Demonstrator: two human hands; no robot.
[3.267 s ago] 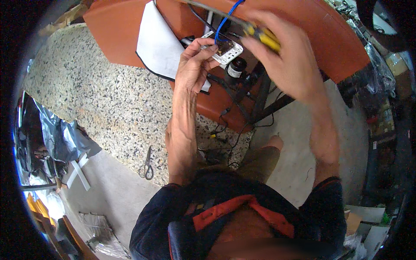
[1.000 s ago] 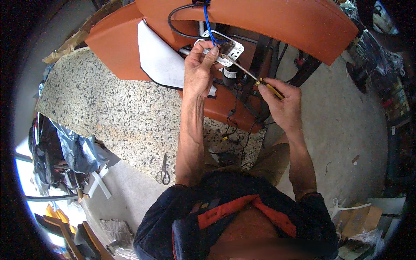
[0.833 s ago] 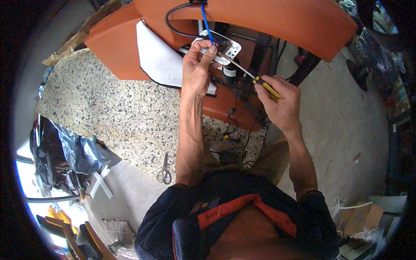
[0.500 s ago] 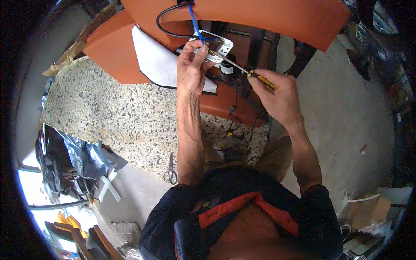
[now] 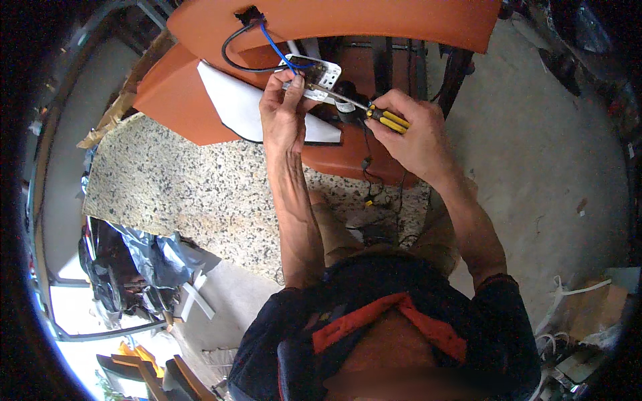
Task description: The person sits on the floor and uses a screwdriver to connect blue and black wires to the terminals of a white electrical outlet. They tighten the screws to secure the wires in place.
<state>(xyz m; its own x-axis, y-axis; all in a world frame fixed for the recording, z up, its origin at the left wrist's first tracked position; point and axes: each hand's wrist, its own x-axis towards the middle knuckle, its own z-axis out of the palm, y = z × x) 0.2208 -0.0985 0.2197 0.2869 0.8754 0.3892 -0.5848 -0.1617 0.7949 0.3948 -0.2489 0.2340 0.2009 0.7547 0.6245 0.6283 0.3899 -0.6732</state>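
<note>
My left hand (image 5: 284,119) is closed on a white electrical socket plate (image 5: 328,71), its back turned up with dark inner parts showing. A blue wire (image 5: 275,48) and a black cable (image 5: 226,56) run to the plate from a hole in an orange-brown upholstered panel (image 5: 374,21). The blue wire's end lies by my left thumb. In my right hand (image 5: 424,137) is a screwdriver (image 5: 388,120) with a yellow and black handle. Its shaft slants toward the plate; the tip reaches the plate near my left fingers, but its exact contact is too small to tell.
Beneath my hands lie a white black-edged panel (image 5: 237,100), a dark metal frame (image 5: 382,63) and a thin cable with a yellow end (image 5: 369,202). A speckled foam slab (image 5: 180,180) extends left. Dark and silvery plastic bags (image 5: 150,257) sit at lower left, a cardboard piece (image 5: 592,311) at lower right.
The view has shifted, so the upholstered panel sits higher and farther left. The screwdriver handle has turned slightly in my right hand. My left hand keeps its hold on the plate.
</note>
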